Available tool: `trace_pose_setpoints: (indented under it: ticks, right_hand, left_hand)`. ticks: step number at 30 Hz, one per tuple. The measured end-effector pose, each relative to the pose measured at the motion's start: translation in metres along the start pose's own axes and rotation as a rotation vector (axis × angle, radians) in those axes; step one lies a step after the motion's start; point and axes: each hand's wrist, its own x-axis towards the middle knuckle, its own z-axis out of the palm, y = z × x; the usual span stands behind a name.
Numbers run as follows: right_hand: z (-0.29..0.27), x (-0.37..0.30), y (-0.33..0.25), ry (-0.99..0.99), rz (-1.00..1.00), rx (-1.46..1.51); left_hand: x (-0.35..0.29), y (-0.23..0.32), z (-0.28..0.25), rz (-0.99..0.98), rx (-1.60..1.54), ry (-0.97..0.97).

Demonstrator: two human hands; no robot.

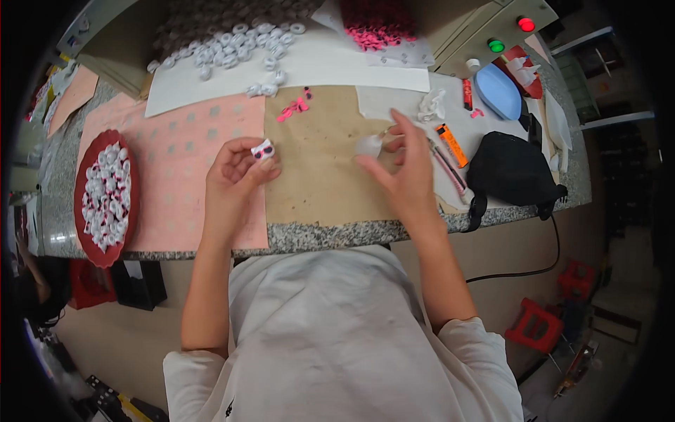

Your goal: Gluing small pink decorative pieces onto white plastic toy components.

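A small white ring piece with a pink insert sits pinched between the fingertips of the left hand, held just above the seam where a pink patterned sheet meets a brown paper sheet on the table. The left fingers are closed on this piece. The right hand hovers over the brown paper with its fingers closed around a small white teardrop-shaped applicator, its tip pointing toward the left hand. The two hands are near each other but apart.

Just beyond the hands, a few loose pink parts lie on the brown paper. Farther back, a heap of white ring pieces spreads over a white sheet, and a pile of pink parts lies at the far edge. At the left end of the table, a red oval tray is filled with more white pieces. To the right of the right hand lie an orange utility knife, a pink pen-like tool and a black pouch with a cable trailing off the table edge. Beyond these sit a blue oval dish and a crumpled white scrap. A control box with a green button and a red button stands at the back right.
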Motion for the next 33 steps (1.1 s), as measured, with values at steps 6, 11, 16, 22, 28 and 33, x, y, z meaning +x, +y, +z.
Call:
trace_pose_setpoints:
  ticks: [6, 11, 16, 22, 28, 33]
  right_hand:
    - [-0.009, -0.135, -0.032, -0.509, -0.476, 0.337]
    - [0.051, -0.197, -0.035, -0.630, -0.125, 0.071]
    - [0.123, -0.189, -0.012, -0.547, -0.379, -0.393]
    - [0.156, -0.207, 0.001, -0.631, -0.338, -0.432]
    - [0.137, -0.198, -0.012, -0.478, -0.210, -0.079]
    - [0.101, -0.174, -0.041, -0.561, -0.154, -0.056]
  left_hand:
    - [-0.036, -0.006, -0.030, 0.047, -0.022, -0.026]
    - [-0.081, 0.011, -0.052, 0.093, -0.002, -0.017]
    - [-0.118, 0.030, -0.055, 0.154, -0.029, 0.030]
    - [-0.141, 0.054, -0.053, 0.200, -0.029, 0.082]
    - [-0.142, 0.069, -0.039, 0.147, -0.068, 0.109]
    - [-0.123, 0.072, -0.026, 0.085, -0.139, 0.036]
